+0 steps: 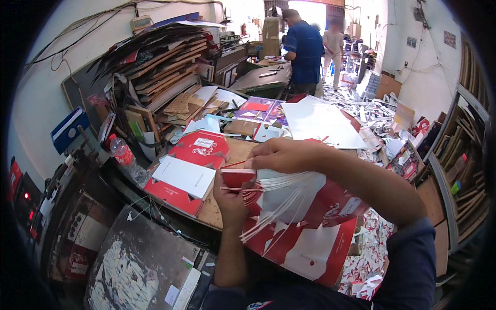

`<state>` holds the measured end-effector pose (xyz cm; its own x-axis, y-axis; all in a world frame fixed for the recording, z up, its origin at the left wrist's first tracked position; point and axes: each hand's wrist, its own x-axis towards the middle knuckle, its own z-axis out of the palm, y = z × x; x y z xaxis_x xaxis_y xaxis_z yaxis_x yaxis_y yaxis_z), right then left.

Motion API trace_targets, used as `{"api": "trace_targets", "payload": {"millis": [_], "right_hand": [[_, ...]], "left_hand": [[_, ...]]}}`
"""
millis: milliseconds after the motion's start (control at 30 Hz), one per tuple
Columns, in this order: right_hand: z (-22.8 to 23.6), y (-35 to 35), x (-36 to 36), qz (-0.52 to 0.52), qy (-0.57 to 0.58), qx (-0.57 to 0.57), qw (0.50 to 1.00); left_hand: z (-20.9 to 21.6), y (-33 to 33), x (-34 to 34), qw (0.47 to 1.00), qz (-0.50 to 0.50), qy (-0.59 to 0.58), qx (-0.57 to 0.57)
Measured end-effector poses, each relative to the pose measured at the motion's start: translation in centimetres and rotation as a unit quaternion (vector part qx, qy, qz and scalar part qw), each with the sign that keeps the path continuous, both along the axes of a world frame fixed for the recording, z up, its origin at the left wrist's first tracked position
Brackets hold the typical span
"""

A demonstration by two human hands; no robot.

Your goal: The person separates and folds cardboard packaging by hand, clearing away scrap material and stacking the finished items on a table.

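My left hand [230, 202] is closed round a small stack of red and white card [239, 178], held over the worktable. Above it, my right hand [276, 156] has its fingers curled in a pinch at the stack's upper edge, beside a thin red strip. Narrow white paper strips [289, 199] fan out from the stack toward the lower right. Below and beyond them lie large red and white die-cut card sheets [310, 253]. Left of my hands, a white oblong stack or box [184, 176] rests on red printed card blanks [199, 146].
A plastic bottle [122, 153] with a red cap stands at the left. Behind are piled boards [168, 64] and a large white sheet [323, 124]. Paper scraps [369, 248] cover the floor at right, beside a metal rack [450, 170]. A person in blue [307, 49] stands farther back.
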<state>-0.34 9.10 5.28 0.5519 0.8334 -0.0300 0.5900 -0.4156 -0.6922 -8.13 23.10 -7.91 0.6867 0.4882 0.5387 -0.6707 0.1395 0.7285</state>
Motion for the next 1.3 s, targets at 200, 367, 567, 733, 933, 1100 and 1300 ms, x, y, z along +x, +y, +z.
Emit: {"api": "trace_targets", "payload": {"millis": [200, 367, 567, 733, 933, 1100, 1300], "right_hand": [[-0.4, 0.3, 0.3, -0.085, 0.043, 0.054, 0.994], [0.7, 0.3, 0.9, -0.154, 0.103, 0.203, 0.961], [4.0, -4.1, -1.7, -0.09, -0.142, 0.344, 0.924], [5.7, -18.4, -3.7, 0.044, 0.058, 0.729, 0.68], [1.6, -14.9, -7.0, -0.207, -0.134, 0.388, 0.888], [-0.1, -8.6, -8.7, -0.109, -0.431, 0.054, 0.894], [-3.2, -7.6, -5.8, -0.11, -0.474, 0.155, 0.86]], "left_hand": [[-1.6, 1.0, -0.1, 0.996, 0.052, -0.026, 0.064], [-0.1, -0.6, -0.5, 0.995, 0.101, 0.017, 0.016], [-1.5, 0.8, 0.2, 0.985, 0.141, 0.008, 0.099], [-0.6, -0.2, 0.3, 0.999, 0.031, 0.024, -0.037], [-0.5, -0.1, 0.8, 0.999, 0.042, 0.022, 0.025], [-1.1, 0.2, 1.3, 0.995, 0.072, 0.041, 0.049], [-2.6, 0.4, 1.6, 0.992, 0.092, -0.006, 0.084]]}}
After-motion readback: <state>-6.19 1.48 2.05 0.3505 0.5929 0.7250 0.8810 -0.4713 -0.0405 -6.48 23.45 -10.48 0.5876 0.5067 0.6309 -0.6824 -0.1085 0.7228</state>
